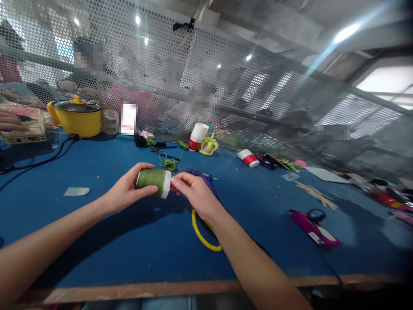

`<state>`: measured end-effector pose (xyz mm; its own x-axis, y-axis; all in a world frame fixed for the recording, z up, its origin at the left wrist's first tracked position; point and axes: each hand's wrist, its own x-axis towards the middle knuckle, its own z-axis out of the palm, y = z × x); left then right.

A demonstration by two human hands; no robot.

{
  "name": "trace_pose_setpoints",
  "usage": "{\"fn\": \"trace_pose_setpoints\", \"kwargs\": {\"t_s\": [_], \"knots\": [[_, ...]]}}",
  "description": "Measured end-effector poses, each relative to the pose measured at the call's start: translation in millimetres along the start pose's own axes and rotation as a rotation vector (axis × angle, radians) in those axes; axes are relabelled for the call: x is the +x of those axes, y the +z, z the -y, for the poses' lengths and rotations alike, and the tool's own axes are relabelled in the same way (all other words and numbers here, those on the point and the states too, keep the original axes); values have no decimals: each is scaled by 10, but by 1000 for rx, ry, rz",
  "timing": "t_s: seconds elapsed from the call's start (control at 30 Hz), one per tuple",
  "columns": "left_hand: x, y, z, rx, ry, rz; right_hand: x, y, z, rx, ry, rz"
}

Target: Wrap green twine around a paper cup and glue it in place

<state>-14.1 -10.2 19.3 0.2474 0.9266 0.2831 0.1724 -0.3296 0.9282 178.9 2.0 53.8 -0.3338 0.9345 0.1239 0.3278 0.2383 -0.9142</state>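
My left hand (pixel 135 189) is wrapped round a paper cup (pixel 151 181) wound with green yarn, thumb in front and fingers behind. The cup lies on its side in the air above the blue table, its bare white end pointing right. Against that white end, the thumb and fingers of my right hand (pixel 193 189) are pinched together; what they hold is hidden. Behind the cup lies a loose coil of green yarn (pixel 168 163). A blue tool (pixel 206 178), perhaps a glue gun, shows partly behind my right hand, and a yellow ring (pixel 204 237) lies below my right wrist.
A yellow electric pot (pixel 80 118) and a lit phone (pixel 128 118) stand at the back left. Stacked paper cups (pixel 197 137) and a small yellow basket (pixel 208 146) stand at the back. A purple pouch (pixel 314 229) and wooden sticks (pixel 316 194) lie right. Another person's hand (pixel 13 120) is far left.
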Motion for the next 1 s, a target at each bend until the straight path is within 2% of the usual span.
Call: {"fn": "trace_pose_setpoints", "kwargs": {"t_s": [0.07, 0.13, 0.17, 0.23, 0.3, 0.4, 0.47, 0.53, 0.63, 0.67, 0.73, 0.77, 0.87, 1.0], "knots": [[-3, -8, -33, -18, -66, -2, 103, -211, -31, -216, 40, -77], [-7, -13, -52, -33, -118, -5, 213, -463, -119, -607, 156, -267], [-9, -15, -56, -42, -137, -4, 257, -583, -186, -682, 205, -314], [-11, -18, -57, -59, -153, -8, 311, -768, -350, -740, 287, -325], [-9, -20, -59, -68, -143, -24, 322, -857, -525, -762, 350, -327], [0, -23, -78, -80, -116, -48, 309, -858, -720, -767, 390, -361], [7, -23, -101, -87, -99, -67, 301, -839, -766, -747, 395, -400], [12, -23, -120, -89, -77, -88, 282, -833, -730, -703, 389, -434], [16, -27, -125, -71, -48, -103, 179, -812, -533, -596, 324, -435], [16, -29, -121, -59, -38, -106, 121, -788, -439, -543, 277, -415], [18, -34, -108, -38, -20, -111, -21, -704, -237, -225, 111, -307], [20, -36, -102, -37, -12, -114, -95, -648, -141, -137, 74, -224], [27, -42, -90, -67, -6, -109, -281, -475, 76, -78, 10, -139], [35, -52, -93, -85, -19, -106, -371, -366, 146, -94, -12, -86]]}}
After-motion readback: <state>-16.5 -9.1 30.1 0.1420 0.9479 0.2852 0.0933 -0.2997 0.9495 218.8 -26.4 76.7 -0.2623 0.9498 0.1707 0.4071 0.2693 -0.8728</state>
